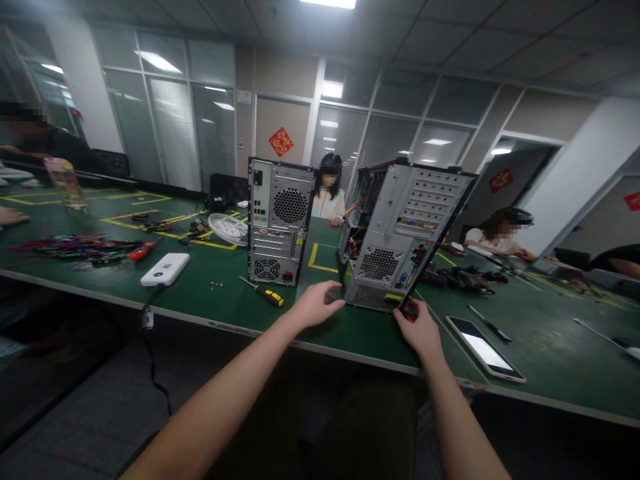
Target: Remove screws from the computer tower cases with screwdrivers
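Before me stands an upright computer case (380, 233), its back panel facing me and its left side uncovered, showing wires inside. My left hand (317, 305) is beside its lower left edge, thumb and fingers apart, with nothing in it. At the lower right corner, my right hand (419, 327) grips the case, thumb at the bottom edge and fingers partly hidden along the side. Something red shows between that hand and the case, too small to name. A second computer case (277, 227) stands to the left, back panel towards me. In front of it lies a yellow-and-black screwdriver (270, 295).
On the green table (220, 283) lie a white power bank (165, 269) with a cable, small screws (217, 285), a red-handled tool (143, 251) and heaped wires (80, 248). Rightward are a phone (485, 348), a thin tool (490, 325) and black cables (465, 280). Other people sit around the table.
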The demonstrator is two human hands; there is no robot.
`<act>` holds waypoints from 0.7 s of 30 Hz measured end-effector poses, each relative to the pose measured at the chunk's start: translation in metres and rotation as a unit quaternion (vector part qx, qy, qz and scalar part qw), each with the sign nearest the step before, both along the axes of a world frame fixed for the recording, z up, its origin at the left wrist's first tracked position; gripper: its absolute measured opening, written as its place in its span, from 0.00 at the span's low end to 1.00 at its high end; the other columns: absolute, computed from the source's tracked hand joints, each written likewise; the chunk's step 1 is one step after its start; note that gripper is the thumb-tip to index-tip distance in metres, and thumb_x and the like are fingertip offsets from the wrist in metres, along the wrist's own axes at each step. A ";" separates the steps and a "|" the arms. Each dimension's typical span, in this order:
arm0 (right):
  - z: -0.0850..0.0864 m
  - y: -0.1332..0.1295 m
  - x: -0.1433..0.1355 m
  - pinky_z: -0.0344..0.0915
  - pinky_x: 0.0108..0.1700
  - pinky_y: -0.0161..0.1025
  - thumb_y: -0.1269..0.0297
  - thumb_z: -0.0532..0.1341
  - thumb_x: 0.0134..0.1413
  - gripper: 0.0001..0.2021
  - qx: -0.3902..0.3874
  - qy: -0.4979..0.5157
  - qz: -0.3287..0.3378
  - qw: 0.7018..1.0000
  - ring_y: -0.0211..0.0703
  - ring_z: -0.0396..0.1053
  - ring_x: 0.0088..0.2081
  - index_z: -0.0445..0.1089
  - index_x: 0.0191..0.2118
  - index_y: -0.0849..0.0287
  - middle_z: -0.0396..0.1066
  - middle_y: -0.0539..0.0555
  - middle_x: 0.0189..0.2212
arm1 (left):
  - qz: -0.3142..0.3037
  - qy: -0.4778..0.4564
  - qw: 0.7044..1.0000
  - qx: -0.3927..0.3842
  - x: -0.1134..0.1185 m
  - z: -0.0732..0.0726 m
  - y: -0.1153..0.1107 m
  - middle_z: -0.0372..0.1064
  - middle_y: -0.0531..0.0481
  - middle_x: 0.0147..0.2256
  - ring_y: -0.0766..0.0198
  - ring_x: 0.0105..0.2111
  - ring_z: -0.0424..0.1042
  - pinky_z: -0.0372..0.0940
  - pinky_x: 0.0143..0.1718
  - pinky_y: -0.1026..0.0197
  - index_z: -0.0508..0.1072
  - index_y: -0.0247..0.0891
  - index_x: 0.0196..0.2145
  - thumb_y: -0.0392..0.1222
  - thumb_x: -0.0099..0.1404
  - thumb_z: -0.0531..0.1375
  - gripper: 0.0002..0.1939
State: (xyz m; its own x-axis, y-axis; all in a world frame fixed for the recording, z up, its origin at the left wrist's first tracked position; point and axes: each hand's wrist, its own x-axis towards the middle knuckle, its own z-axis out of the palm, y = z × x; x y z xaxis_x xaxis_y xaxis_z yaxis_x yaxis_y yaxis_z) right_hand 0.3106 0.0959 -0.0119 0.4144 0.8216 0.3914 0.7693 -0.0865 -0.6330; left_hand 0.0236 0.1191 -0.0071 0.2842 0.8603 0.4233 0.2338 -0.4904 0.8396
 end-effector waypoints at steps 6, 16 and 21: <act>0.004 -0.004 0.000 0.68 0.52 0.51 0.49 0.66 0.52 0.22 0.041 0.001 -0.038 0.998 0.60 0.74 0.48 0.73 0.48 0.59 0.78 0.67 0.48 | 0.195 -0.030 0.978 0.065 -0.112 0.010 -0.042 0.81 0.45 0.43 0.56 0.43 0.79 0.74 0.47 0.53 0.78 0.42 0.49 0.51 0.67 0.62 0.16; 0.010 -0.038 -0.108 0.65 0.46 0.47 0.51 0.54 0.65 0.13 0.208 -0.095 0.094 0.969 0.50 0.67 0.37 0.58 0.30 0.50 0.67 0.56 0.32 | 0.448 0.094 0.888 -0.044 -0.276 0.000 -0.021 0.81 0.38 0.48 0.50 0.48 0.80 0.71 0.57 0.50 0.78 0.36 0.48 0.45 0.66 0.60 0.16; -0.003 -0.034 -0.231 0.66 0.47 0.41 0.53 0.59 0.69 0.11 0.118 -0.162 0.281 0.938 0.48 0.72 0.44 0.70 0.40 0.54 0.74 0.56 0.40 | 0.380 0.065 0.922 -0.043 -0.269 0.008 0.001 0.81 0.38 0.52 0.51 0.52 0.79 0.70 0.58 0.52 0.78 0.36 0.51 0.46 0.67 0.60 0.18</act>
State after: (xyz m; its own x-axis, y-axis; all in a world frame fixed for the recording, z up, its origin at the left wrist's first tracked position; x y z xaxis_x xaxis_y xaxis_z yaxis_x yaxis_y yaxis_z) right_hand 0.0796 0.0614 -0.0146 -0.2315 0.7494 0.6203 0.8066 0.5043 -0.3083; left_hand -0.2459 0.1198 0.0014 -0.3705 0.8610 0.3484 0.5833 -0.0761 0.8086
